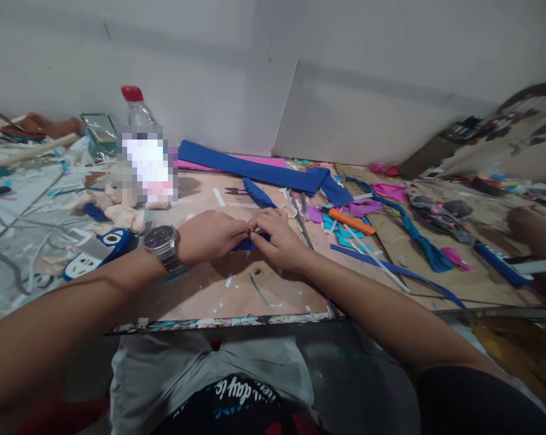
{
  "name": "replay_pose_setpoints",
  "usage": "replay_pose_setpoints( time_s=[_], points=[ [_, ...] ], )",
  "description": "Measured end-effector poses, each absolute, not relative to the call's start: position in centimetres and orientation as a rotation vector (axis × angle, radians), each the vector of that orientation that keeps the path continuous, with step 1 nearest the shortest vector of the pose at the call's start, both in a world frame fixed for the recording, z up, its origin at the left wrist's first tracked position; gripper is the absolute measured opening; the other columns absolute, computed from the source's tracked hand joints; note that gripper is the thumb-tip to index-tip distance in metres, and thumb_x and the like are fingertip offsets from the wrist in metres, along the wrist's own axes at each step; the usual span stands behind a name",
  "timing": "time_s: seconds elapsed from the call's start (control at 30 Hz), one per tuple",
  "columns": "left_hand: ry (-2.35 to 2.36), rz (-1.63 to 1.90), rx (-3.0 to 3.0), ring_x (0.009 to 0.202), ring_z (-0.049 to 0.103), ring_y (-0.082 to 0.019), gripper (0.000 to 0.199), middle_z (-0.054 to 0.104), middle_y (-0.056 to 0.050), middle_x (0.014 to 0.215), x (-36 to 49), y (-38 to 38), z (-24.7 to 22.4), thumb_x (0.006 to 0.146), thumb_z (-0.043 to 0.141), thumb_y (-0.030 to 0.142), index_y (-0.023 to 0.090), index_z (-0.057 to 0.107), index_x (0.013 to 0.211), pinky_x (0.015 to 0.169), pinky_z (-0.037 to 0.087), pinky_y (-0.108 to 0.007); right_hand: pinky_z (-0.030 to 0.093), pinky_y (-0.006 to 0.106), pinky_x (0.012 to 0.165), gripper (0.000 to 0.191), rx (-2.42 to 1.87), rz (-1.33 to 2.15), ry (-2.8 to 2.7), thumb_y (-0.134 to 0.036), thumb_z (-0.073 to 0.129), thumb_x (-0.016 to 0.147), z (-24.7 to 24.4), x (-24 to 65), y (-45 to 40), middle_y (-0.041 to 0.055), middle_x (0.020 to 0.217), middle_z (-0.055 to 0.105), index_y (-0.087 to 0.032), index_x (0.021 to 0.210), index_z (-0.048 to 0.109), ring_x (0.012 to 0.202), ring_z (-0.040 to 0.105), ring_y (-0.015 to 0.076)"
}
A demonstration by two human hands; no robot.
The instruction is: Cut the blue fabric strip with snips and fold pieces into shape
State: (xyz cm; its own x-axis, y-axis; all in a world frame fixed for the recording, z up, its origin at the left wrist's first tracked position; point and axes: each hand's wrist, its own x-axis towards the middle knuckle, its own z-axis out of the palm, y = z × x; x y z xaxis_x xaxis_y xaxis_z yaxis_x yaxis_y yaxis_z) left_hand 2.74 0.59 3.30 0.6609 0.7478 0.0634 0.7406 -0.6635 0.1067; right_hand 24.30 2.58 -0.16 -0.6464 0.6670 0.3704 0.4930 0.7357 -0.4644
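Note:
Both my hands meet over the work board, their fingertips close together on a piece of blue fabric [245, 244]. My left hand [216, 234], with a metal watch [158, 238] on its wrist, pinches the fabric from the left. From the right, my right hand [277, 238] has its fingers curled over the same piece, hiding most of it. Just beyond the hands lie another blue fabric piece [257, 193], small black thread snips [234, 191] and a roll of tape [289, 211]. A long folded blue cloth strip [245, 167] stretches along the back.
An orange cutter [351, 221] lies right among pink and turquoise scraps. A blue-and-white glue gun [98, 254] with cables sits left, near a red-capped bottle [133, 93] and a lit, blurred screen [148, 166]. At far right, another person's hand [533, 226] is beside a second blue-and-white tool [503, 264].

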Motion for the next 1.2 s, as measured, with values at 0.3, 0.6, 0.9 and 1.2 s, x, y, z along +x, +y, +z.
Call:
replay_pose_setpoints(
  time_s=[0.3, 0.6, 0.9, 1.2],
  points=[
    [1.280, 0.255, 2.630, 0.077, 0.067, -0.022, 0.037, 0.077, -0.007, 0.087, 2.3, 1.3, 2.8, 0.105, 0.043, 0.040, 0.021, 0.073, 0.102, 0.067, 0.036, -0.030, 0.034, 0.045, 0.098, 0.007, -0.875, 0.410, -2.364, -0.026, 0.062, 0.096, -0.6, 24.5, 3.1, 0.0045, 0.099, 0.074, -0.024, 0.092, 0.068, 0.105, 0.059, 0.0255],
    [1.161, 0.362, 2.536, 0.070, 0.061, -0.019, 0.032, 0.073, -0.005, 0.080, 2.2, 1.1, 2.9, 0.099, 0.052, 0.042, 0.019, 0.074, 0.097, 0.064, 0.035, -0.029, 0.035, 0.045, 0.098, 0.006, -0.872, 0.408, -2.354, -0.026, 0.064, 0.094, -0.5, 24.4, 2.9, 0.0040, 0.096, 0.075, -0.024, 0.090, 0.068, 0.103, 0.061, 0.0253],
    [1.172, 0.304, 2.502, 0.065, 0.057, -0.017, 0.029, 0.070, -0.003, 0.076, 1.9, 1.3, 2.9, 0.096, 0.057, 0.043, 0.019, 0.072, 0.094, 0.063, 0.033, -0.029, 0.033, 0.045, 0.097, 0.011, -0.857, 0.350, -2.388, -0.029, 0.063, 0.097, -0.7, 24.4, 2.9, 0.0045, 0.098, 0.076, -0.023, 0.091, 0.069, 0.100, 0.062, 0.0241],
    [1.038, 0.337, 2.385, 0.071, 0.058, -0.015, 0.028, 0.071, -0.001, 0.082, 1.5, 1.5, 3.0, 0.097, 0.054, 0.040, 0.018, 0.071, 0.093, 0.067, 0.035, -0.027, 0.031, 0.045, 0.099, 0.011, -0.777, 0.290, -2.424, -0.027, 0.059, 0.097, -0.6, 24.3, 2.8, 0.0049, 0.097, 0.075, -0.022, 0.091, 0.066, 0.100, 0.062, 0.0236]
  ],
)
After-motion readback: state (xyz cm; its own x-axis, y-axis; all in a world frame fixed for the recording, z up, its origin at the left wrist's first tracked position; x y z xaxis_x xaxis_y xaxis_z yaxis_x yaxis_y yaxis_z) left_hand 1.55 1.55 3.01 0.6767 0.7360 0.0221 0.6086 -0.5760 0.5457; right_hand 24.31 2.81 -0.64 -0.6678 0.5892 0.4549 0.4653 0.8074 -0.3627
